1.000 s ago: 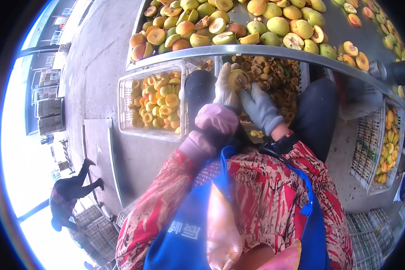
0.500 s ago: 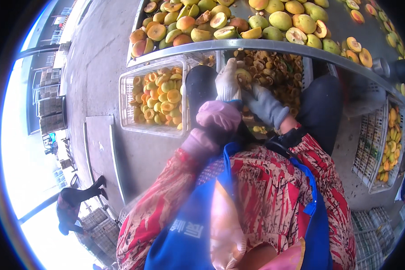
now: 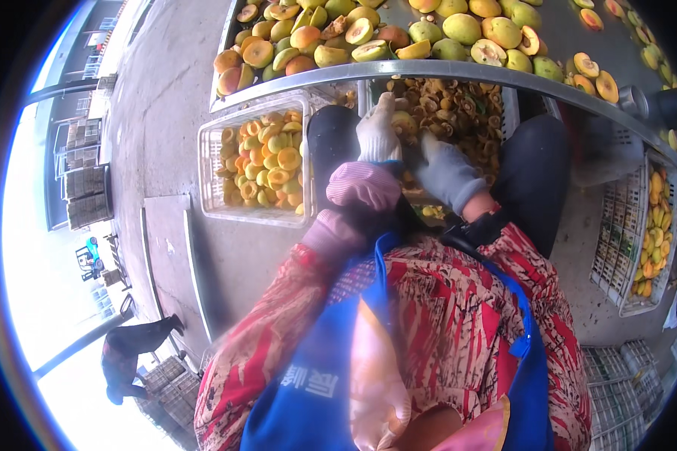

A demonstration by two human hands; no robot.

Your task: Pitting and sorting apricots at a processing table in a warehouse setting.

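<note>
My left hand [image 3: 378,134], in a white knit glove, is closed with its fingertips on a yellowish peach [image 3: 405,126] just right of it. Close beside that peach is my right hand [image 3: 447,174] in a grey glove, its fingers curled and slightly blurred. Whatever the right hand grips is hidden. Both hands are over a crate of brown peach scraps [image 3: 459,113] between my knees, below the metal table edge.
A metal table [image 3: 346,74] carries whole and halved peaches. At left stands a white crate [image 3: 203,177] full of peach halves. More crates [image 3: 617,225] are at right, one with yellow fruit. Another person [image 3: 132,353] bends over stacked crates at lower left.
My right hand has shifted slightly left and turned beside the peach, while the left keeps its hold. The view has moved a little. At lower left the other person bends closer to the crates.
</note>
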